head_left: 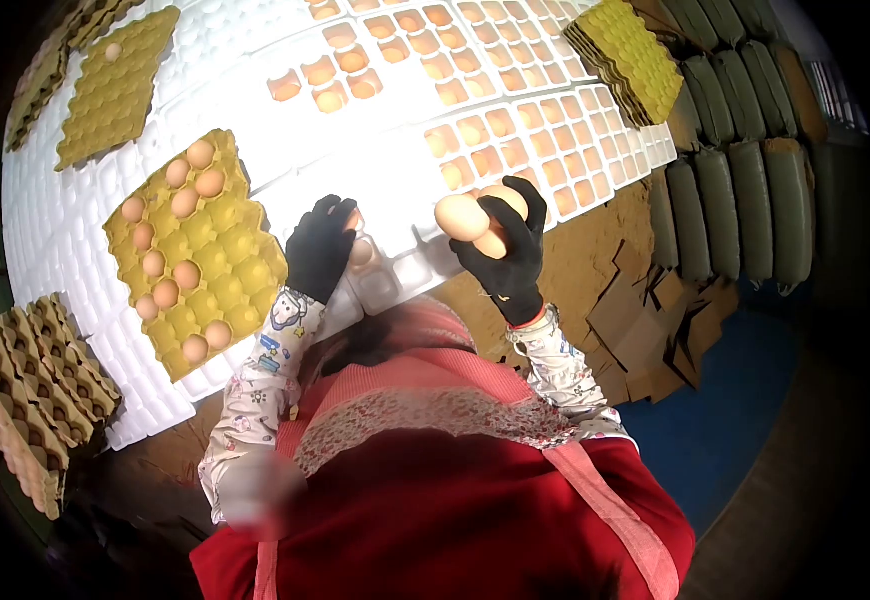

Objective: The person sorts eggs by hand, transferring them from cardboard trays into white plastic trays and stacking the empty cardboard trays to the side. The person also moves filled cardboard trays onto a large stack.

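Three eggs (462, 217) sit bunched in the right hand (503, 245), its grip curled around them at the near edge of the white trays (411, 270). The left hand (321, 247) is over the white trays, fingers beside another egg (353, 219); whether its grip holds it, I cannot tell. Further left lies a part-filled yellow tray (223, 232).

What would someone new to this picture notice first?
Probably the bright white trays across the table, their cells at the upper right filled with eggs. Next, the yellow carton left of the hands, with eggs scattered over part of it. Then the black-gloved right hand, gripping a cluster of eggs at the trays' near edge, while the left hand reaches into the white cells.
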Demonstrator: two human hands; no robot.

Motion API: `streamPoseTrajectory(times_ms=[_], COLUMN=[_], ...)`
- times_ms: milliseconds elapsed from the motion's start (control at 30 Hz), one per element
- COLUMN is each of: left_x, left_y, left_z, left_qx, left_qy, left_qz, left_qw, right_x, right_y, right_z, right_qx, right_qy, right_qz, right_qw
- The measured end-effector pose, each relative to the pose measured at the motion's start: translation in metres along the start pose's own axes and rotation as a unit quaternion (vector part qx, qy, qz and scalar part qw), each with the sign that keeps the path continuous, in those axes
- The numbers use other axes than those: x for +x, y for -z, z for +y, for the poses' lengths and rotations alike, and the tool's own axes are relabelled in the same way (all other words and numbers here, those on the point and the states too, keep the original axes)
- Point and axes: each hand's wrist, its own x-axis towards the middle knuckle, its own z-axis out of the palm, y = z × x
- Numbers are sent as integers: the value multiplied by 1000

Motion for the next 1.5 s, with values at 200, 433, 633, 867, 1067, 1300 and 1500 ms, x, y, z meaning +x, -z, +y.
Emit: streamPoseTrajectory(times_ms=[200,433,633,867,1067,1300,1500], left_x=[30,39,31,28,25,15,6], left_y=[-23,-61,43,86,111,121,126], left_z=[23,21,85,116,122,113,34], left_qx=[-255,-190,-454,-589,-575,-611,-548], left_qy=[19,-106,-85,-150,-200,-210,116], left_qz=[46,90,-94,-50,-12,-1,57], left_qw=[966,972,882,792,793,763,826], right_x=[7,18,23,58,64,68,46], right_y=[-2,6,12,43,55,49,-23], right_z=[-1,-2,-18,-69,-96,-117,-54], right_qx=[-30,-85,-87,-90,-117,-127,49], right_qy=[33,73,68,115,142,166,-121], right_qz=[11,2,-2,-24,-35,-44,-116], right_qw=[999,994,994,989,982,977,985])
